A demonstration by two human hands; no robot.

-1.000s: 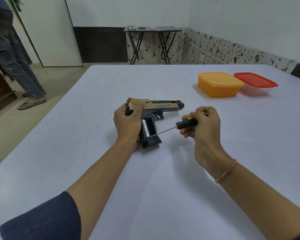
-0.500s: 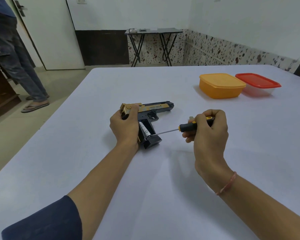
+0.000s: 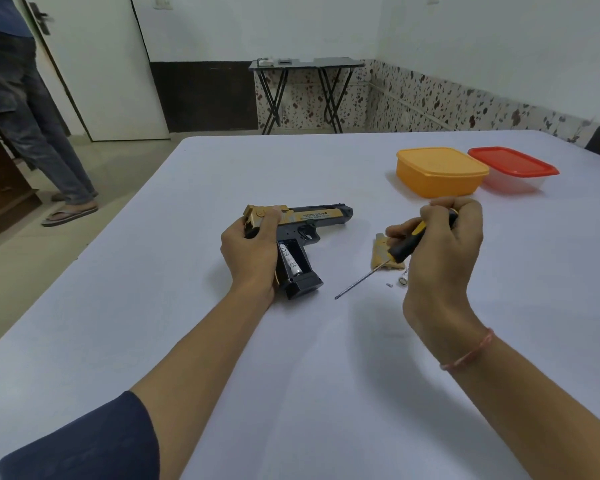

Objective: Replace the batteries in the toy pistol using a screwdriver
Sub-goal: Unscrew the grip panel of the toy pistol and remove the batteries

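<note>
Drawn back from the open battery bay within the last half second, the screwdriver (image 3: 400,249) now hangs clear at the 3 o'clock side of the toy pistol (image 3: 312,220), its tip slanting toward 7 o'clock just above the white surface (image 3: 291,358). The right hand (image 3: 444,251) keeps its grip curled round the black-and-yellow handle. The left hand (image 3: 248,252) has its grip wrapped round the rear of the pistol, which lies on its side near mid-surface, muzzle toward 3 o'clock. One white battery (image 3: 291,261) shows in the uncovered bay, and the space beside it looks dark and empty. The tan cover (image 3: 379,254) lies under the right hand, with a tiny screw (image 3: 389,285) and a small round piece (image 3: 402,280), too small to identify, just beside the wrist. An orange container (image 3: 440,171) and a red-lidded container (image 3: 513,168) sit at 1 o'clock.

The likeliest mishap is a lost screw: pale, loose and right by the working wrist, it could be flicked away by one careless sweep and vanish against the cloth. Levering out the remaining battery with the tip could also slip and bend a contact. A fresh cell seated the wrong way round would leave the toy dead.
</note>
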